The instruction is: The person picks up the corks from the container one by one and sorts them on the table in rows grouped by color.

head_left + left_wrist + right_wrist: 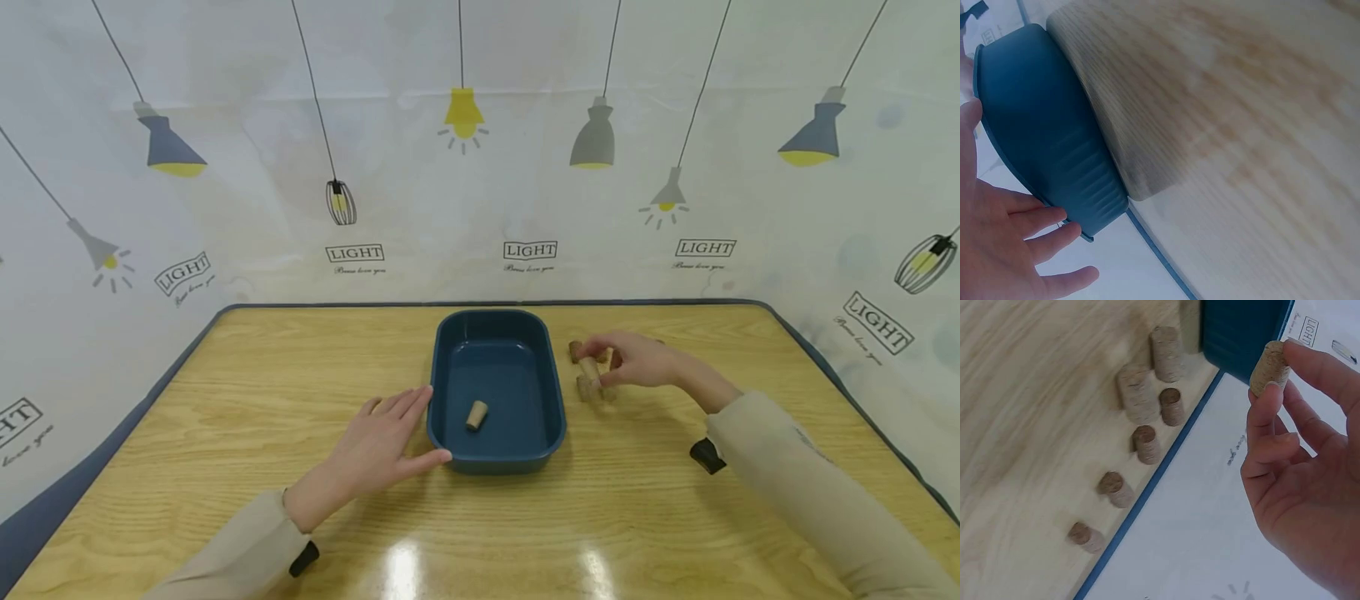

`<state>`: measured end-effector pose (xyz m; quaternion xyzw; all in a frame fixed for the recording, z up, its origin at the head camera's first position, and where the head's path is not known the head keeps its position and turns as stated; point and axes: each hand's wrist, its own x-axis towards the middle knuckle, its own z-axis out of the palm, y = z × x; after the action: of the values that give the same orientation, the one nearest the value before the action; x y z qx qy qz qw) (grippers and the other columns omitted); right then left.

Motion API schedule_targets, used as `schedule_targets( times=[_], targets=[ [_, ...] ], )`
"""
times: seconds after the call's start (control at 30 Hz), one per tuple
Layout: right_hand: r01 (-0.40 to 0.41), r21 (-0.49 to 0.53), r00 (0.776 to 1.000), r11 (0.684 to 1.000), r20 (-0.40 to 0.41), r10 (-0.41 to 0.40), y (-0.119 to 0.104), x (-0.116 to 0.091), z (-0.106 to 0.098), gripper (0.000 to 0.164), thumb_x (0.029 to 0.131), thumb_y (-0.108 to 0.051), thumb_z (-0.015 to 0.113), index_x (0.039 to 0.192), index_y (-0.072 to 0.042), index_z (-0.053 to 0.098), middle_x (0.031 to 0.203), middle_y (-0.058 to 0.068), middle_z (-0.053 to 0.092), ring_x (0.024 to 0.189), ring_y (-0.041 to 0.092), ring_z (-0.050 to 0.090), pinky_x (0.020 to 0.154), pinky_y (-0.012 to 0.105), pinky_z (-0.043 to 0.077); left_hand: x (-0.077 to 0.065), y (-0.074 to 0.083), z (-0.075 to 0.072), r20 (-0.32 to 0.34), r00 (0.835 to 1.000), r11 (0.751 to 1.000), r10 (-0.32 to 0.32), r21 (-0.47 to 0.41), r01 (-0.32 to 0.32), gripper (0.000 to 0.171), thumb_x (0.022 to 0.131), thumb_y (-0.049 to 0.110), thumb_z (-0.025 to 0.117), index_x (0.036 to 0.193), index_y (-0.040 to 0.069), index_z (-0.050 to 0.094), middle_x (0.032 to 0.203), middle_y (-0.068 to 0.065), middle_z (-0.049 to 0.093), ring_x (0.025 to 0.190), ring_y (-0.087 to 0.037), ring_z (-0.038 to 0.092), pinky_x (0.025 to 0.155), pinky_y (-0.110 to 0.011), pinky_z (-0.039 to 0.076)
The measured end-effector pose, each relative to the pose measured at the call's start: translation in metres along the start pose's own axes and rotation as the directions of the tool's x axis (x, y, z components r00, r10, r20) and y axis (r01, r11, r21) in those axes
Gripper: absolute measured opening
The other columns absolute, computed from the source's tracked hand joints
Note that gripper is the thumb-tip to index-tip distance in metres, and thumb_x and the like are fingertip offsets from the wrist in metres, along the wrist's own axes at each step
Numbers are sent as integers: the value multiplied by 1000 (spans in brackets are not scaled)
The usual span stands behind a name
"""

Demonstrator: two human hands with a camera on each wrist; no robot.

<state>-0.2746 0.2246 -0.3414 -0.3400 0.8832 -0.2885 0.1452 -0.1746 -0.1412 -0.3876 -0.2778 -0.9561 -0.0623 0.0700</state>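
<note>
A dark blue rectangular tray (497, 465) stands on the wooden table, and one cork (476, 415) lies inside it near the front left. My left hand (378, 442) rests at the tray's left rim with fingers extended; the left wrist view shows fingertips along that rim, over the outer wall (1047, 119). To the right of the tray, my right hand (645, 360) pinches another cork (1269, 367) between thumb and fingertips, held above the table. Several loose corks (1138, 394) stand below it, partly hidden by the hand in the head view.
In the right wrist view the corks (1146, 445) trail off in a loose row along the table's blue edge (1125, 525). Behind the table (285, 358) rises a pale backdrop (420, 200) printed with lamps. Black straps (707, 456) show at both wrists.
</note>
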Motion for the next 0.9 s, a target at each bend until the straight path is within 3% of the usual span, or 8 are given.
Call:
schedule_targets(
  times=[0.23, 0.47, 0.73, 0.9],
  targets=[
    [-29, 18, 1000, 999, -2, 29, 16, -19, 2, 40, 83, -8, 61, 119, 4, 48, 112, 18, 50, 85, 25, 50, 69, 34, 43, 0, 0, 0, -2, 1000, 1000, 2, 3, -2, 87, 79, 70, 33, 138, 5, 30, 137, -9, 34, 121, -27, 35, 92, -52, 26],
    [-91, 70, 995, 993, -22, 93, 31, -36, 6, 42, 83, -8, 60, 120, 5, 46, 113, 19, 47, 75, 19, 51, 65, 33, 43, 1, -1, 2, 1, 1000, 1000, 0, 7, 0, 88, 79, 70, 31, 138, 5, 29, 137, -10, 34, 121, -27, 35, 93, -52, 26],
    [-112, 104, 992, 988, -43, 117, 46, -51, 11, 43, 83, -4, 59, 122, 8, 44, 112, 20, 46, 92, 31, 48, 69, 34, 44, 0, -1, 1, 4, 1000, 1000, 1, -7, -1, 87, 79, 70, 32, 138, 6, 29, 137, -10, 34, 121, -27, 35, 93, -52, 26],
    [-107, 103, 990, 989, -76, 115, 60, -59, 15, 42, 82, -3, 58, 120, 8, 45, 112, 21, 46, 87, 28, 49, 66, 32, 44, 0, -1, 1, 0, 1000, 1000, 5, -10, -5, 87, 80, 69, 32, 138, 6, 29, 137, -10, 34, 121, -27, 35, 93, -52, 26]
  ],
)
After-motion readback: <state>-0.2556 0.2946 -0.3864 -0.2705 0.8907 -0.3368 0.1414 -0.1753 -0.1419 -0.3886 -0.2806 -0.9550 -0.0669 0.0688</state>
